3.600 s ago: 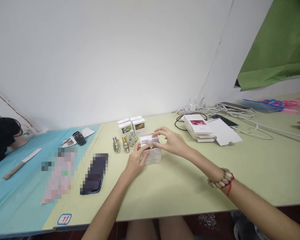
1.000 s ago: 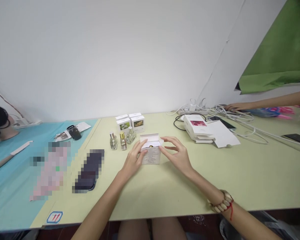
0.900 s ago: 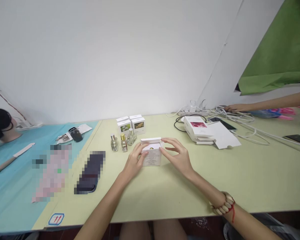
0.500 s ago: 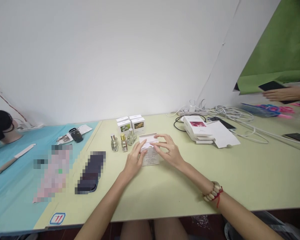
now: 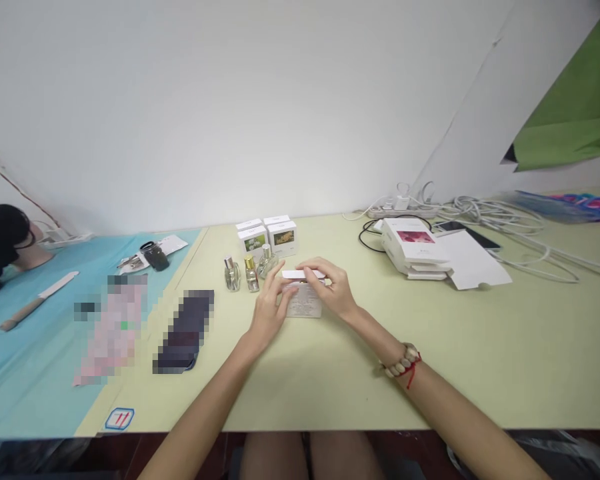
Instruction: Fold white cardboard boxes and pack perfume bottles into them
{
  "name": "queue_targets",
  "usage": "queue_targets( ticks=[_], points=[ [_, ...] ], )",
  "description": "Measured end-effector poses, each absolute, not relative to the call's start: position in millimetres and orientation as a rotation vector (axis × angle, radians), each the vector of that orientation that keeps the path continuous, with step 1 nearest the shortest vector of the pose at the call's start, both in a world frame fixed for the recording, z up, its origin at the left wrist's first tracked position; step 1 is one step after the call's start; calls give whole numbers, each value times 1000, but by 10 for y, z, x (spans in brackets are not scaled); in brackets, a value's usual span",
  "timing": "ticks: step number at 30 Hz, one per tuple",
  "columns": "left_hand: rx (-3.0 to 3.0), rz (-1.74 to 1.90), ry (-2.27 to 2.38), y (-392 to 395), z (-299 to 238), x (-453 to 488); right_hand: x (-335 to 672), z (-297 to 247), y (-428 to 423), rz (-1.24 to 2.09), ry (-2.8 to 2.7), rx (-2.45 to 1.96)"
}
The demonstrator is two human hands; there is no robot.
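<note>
A small white carton [image 5: 305, 303] with fine print on its front stands on the pale green table [image 5: 360, 360]. My left hand [image 5: 269, 309] grips its left side, fingers curled against it. My right hand [image 5: 330, 287] pinches the carton's top flap [image 5: 300, 274], which lies nearly flat over the opening. Whatever is inside the carton is hidden. Three small glass perfume bottles [image 5: 250, 273] stand just left of the carton, and two closed white cartons [image 5: 269, 237] with pictures sit behind them.
A dark phone [image 5: 185, 331] and a blurred pink item [image 5: 111, 330] lie left. On the blue mat [image 5: 40, 360] are a knife [image 5: 37, 301] and a dark jar [image 5: 156, 256]. Flat white boxes [image 5: 413, 247], cables [image 5: 500, 220] and a power strip sit at the right. A person's dark-haired head [image 5: 0, 247] shows far left.
My right hand has come over the carton and pressed its raised flap down; the gold cap seen inside is now covered. The other person's arm at the right has left the view.
</note>
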State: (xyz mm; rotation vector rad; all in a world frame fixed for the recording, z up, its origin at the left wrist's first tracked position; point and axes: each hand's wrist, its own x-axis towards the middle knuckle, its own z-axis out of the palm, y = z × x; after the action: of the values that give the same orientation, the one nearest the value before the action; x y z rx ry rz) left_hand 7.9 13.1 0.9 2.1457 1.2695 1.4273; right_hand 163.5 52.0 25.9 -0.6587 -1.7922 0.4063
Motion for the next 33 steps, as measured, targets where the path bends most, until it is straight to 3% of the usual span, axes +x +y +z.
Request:
queue_targets(
  ticks=[13,33],
  points=[
    [2017,1633,1235,115,-54,131,1623,135,462,164,-1701,-664],
    [2205,1571,1300,102,-23,131,1705,61,482,131,-1792,-591]
  ],
)
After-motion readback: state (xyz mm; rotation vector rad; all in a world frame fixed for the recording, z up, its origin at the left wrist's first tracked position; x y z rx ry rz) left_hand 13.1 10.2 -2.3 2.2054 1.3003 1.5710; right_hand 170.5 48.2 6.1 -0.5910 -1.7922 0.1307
